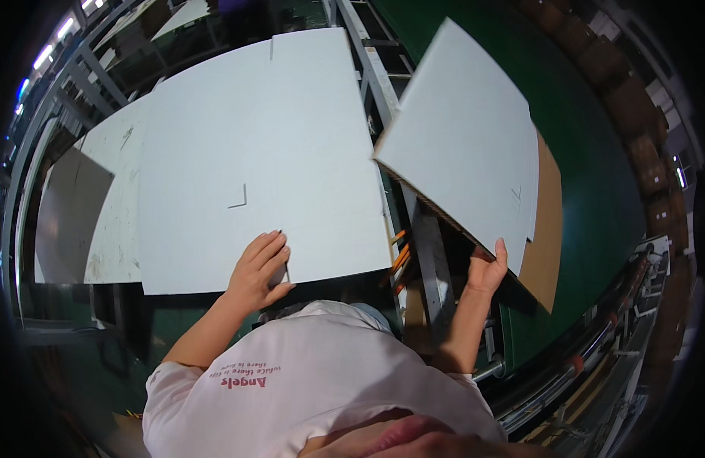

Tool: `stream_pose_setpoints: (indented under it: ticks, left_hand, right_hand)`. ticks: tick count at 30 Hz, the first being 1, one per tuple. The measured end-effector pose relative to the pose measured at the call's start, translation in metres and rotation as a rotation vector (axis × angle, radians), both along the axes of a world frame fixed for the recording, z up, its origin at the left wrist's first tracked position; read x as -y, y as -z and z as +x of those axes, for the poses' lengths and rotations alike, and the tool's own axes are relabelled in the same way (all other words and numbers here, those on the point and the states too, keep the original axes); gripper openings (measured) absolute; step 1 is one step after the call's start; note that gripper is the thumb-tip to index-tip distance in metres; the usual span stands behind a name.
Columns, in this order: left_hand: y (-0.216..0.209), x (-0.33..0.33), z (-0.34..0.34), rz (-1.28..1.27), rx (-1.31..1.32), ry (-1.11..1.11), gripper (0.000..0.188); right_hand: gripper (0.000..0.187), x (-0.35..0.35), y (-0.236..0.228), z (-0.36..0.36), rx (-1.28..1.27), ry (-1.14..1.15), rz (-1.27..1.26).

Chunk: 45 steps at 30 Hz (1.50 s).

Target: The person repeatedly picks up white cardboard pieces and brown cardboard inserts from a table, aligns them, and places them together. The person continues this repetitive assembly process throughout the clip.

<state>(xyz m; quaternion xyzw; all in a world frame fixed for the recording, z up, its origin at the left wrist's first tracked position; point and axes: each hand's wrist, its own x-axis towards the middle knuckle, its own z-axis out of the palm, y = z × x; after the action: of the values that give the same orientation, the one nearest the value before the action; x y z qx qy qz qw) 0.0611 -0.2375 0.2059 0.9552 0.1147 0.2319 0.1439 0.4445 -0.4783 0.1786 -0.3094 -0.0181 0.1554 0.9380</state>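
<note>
Along the near edge of the large white sheet (307,153), the left hand (259,269) lies palm down – fingers extended close together and pointing away from the body, thumb set apart toward the right, the whole hand flat rather than gripping. On the other side, the right hand (486,273) holds the near edge of the smaller white board (467,137) – thumb up against the face, fingers partly hidden beneath. This board lies aslant, partly covering the brown cardboard (549,221), its left corner just beside the large white sheet
</note>
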Motion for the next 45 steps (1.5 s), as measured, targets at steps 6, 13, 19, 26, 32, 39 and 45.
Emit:
stream_pose_setpoints:
  ticks: [6,13,19,26,32,39,45]
  left_hand:
    - [-0.001,0.007,-0.004,-0.017,-0.171,-0.083,0.061]
    - [0.000,0.031,-0.040,-0.197,-0.411,-0.108,0.044]
    - [-0.049,0.032,-0.117,-0.386,0.061,0.134,0.030]
    - [-0.022,0.023,-0.019,0.046,0.024,0.119,0.030]
    - [-0.007,0.026,-0.009,0.146,0.068,0.046,0.014]
    - [-0.021,0.023,-0.007,0.033,0.150,0.004,0.024]
    - [-0.010,0.022,-0.004,-0.008,0.170,-0.053,0.025]
  right_hand:
    - [0.040,-0.093,-0.042,-0.157,0.025,-0.178,-0.166]
    - [0.045,-0.146,-0.039,-0.311,-0.035,-0.795,-0.248]
    - [0.040,-0.152,-0.021,-0.325,-0.238,-1.387,-0.396]
    - [0.044,-0.128,0.032,-0.305,0.454,-1.463,-0.593]
    - [0.041,0.002,0.034,-0.141,0.038,-0.740,-0.471]
    - [0.037,-0.020,-0.046,-0.096,0.529,0.017,-0.496]
    - [0.040,-0.095,-0.065,-0.181,1.740,-0.176,-0.782]
